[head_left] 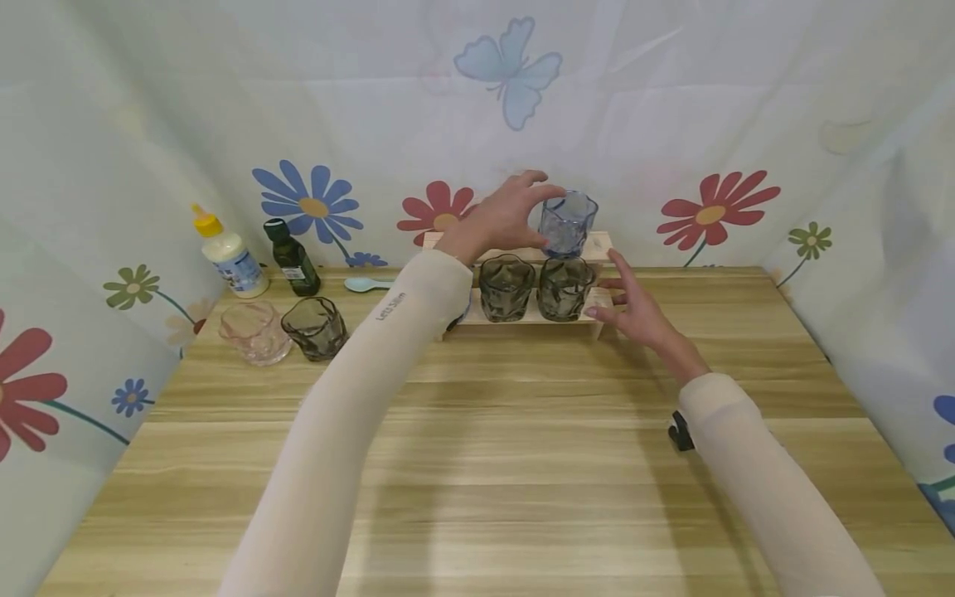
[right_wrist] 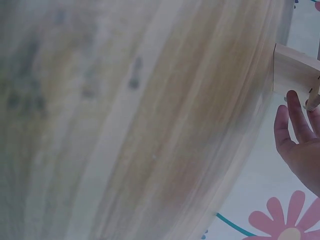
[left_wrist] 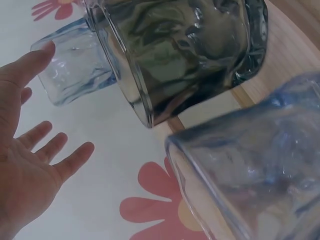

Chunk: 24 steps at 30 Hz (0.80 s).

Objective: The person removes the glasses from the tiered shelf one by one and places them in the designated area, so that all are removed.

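A clear blue glass (head_left: 569, 222) stands on the upper step of a small wooden rack (head_left: 599, 246). My left hand (head_left: 507, 217) is at its left side with thumb and fingers spread; in the left wrist view the thumb of that hand (left_wrist: 30, 145) overlaps the glass (left_wrist: 75, 67), and contact is unclear. Two dark glasses (head_left: 506, 288) (head_left: 565, 290) stand on the lower step. Beside the rack's right end, my right hand (head_left: 637, 311) has its fingers extended; in the right wrist view the fingertips of this hand (right_wrist: 302, 140) meet or overlap the rack's end (right_wrist: 295, 70).
At the left of the table (head_left: 522, 464) stand a pink glass (head_left: 256, 333), another dark glass (head_left: 315, 329), a yellow-capped bottle (head_left: 237, 264) and a dark green bottle (head_left: 294, 261). A pale spoon (head_left: 361, 284) lies behind my left sleeve. Another bluish glass (left_wrist: 255, 165) shows in the left wrist view.
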Available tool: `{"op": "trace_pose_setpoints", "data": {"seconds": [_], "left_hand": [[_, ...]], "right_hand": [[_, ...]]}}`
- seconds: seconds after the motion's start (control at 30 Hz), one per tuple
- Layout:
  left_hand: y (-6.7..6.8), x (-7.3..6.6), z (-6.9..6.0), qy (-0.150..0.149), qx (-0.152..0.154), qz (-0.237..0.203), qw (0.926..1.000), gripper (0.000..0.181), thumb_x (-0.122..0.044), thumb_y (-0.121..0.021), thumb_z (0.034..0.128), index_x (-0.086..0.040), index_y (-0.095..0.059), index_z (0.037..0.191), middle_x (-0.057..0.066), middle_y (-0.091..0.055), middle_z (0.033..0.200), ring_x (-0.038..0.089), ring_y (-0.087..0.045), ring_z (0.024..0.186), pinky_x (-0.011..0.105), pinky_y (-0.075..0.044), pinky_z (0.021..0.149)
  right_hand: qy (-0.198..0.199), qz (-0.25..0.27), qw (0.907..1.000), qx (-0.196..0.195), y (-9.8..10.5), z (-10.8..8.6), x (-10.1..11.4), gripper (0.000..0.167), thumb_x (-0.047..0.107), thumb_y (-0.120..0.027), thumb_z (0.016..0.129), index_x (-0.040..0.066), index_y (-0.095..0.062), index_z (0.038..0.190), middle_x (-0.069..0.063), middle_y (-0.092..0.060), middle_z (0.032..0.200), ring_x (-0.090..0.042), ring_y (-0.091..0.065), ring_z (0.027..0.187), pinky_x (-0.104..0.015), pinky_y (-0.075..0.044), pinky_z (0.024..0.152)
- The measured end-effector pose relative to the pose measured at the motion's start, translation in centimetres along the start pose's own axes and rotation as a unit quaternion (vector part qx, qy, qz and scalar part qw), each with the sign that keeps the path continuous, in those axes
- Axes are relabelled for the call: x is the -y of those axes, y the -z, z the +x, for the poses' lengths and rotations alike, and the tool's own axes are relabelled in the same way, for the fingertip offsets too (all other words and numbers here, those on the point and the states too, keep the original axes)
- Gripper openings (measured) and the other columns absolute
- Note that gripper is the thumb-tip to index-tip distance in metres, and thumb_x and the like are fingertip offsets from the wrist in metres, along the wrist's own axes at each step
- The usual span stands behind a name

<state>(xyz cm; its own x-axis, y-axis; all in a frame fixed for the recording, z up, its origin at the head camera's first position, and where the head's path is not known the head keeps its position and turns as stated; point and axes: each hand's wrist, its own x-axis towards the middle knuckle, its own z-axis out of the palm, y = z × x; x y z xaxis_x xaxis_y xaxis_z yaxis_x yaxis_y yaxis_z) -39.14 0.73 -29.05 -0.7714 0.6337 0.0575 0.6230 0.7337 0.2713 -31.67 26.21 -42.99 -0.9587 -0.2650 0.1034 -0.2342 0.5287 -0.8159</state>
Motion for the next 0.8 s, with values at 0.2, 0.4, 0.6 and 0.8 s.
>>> {"op": "trace_pose_setpoints", "data": {"seconds": [0.2,0.4,0.6,0.8], "left_hand": [[-0.4,-0.6,0.8,0.003,0.005,0.01,0.9999,0.076,-0.034,-0.073,0.0908,-0.03,-0.034,0.156,0.008,-0.016,0.167,0.03,-0.021,0.153,0.048,-0.037,0.115],[-0.9,-1.3,1.7,-0.013,0.007,0.014,0.9998,0.077,-0.034,-0.074,0.0898,-0.028,-0.035,0.156,0.009,-0.018,0.166,0.031,-0.021,0.153,0.047,-0.035,0.117],[-1.4,-1.9,2.3,-0.013,0.022,0.033,0.9991,0.077,-0.038,-0.073,0.0904,-0.03,-0.034,0.156,0.009,-0.019,0.166,0.032,-0.022,0.152,0.046,-0.033,0.118],[-1.7,-2.5,2.8,-0.013,0.023,0.034,0.9991,0.077,-0.038,-0.073,0.0908,-0.03,-0.033,0.157,0.009,-0.017,0.166,0.031,-0.021,0.153,0.045,-0.033,0.118]], "right_hand": [[-0.001,-0.003,1.0,-0.004,0.0,-0.1,0.3,0.101,0.014,-0.07,0.094,0.024,0.004,0.162,-0.034,-0.043,0.147,-0.054,-0.055,0.121,-0.06,-0.05,0.093],[-0.001,-0.008,1.0,-0.005,-0.1,-0.1,0.2,0.1,0.014,-0.069,0.094,0.026,0.004,0.162,-0.033,-0.045,0.146,-0.054,-0.056,0.12,-0.06,-0.049,0.093],[-0.009,-0.009,0.9999,-0.001,-0.2,-0.1,0.1,0.099,0.016,-0.068,0.096,0.031,0.004,0.161,-0.032,-0.042,0.148,-0.053,-0.054,0.122,-0.061,-0.049,0.093],[-0.01,-0.007,0.9999,0.0,-0.1,-0.1,0.0,0.099,0.014,-0.068,0.096,0.03,0.004,0.162,-0.032,-0.042,0.148,-0.053,-0.054,0.122,-0.062,-0.048,0.095]]}}
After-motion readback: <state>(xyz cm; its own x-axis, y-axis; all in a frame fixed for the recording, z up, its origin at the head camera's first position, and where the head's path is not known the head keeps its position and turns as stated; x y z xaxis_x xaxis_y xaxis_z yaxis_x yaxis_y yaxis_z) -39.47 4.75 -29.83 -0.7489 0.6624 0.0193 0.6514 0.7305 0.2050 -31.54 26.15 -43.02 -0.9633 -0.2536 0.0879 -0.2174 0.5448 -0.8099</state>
